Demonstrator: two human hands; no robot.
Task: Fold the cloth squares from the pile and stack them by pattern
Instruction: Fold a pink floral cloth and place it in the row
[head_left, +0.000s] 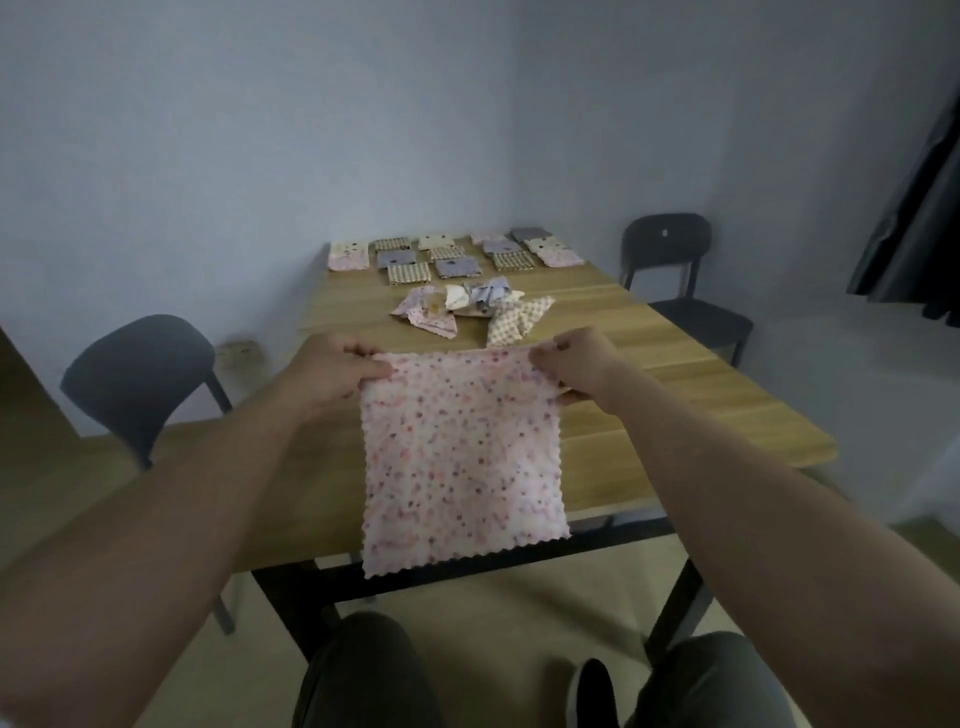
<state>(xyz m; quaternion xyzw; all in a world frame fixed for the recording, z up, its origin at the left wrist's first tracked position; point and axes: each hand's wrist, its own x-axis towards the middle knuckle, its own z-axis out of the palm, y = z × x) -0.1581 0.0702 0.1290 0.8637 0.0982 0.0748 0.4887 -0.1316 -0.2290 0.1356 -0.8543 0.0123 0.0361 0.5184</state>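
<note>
Over the wooden table (675, 395) our left hand (337, 364) and right hand (576, 366) pinch the 2 top corners of the hanging pink floral cloth square (462, 457); we should hold it taut and match edges.

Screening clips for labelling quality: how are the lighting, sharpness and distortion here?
Head view: dim, bluish light with no glare; the whole frame is soft, so the far stacks show their patterns only coarsely; the wide-angle lens stretches the forearms toward the corners; the pink cloth pinched by the left hand and right hand is readable.
</note>
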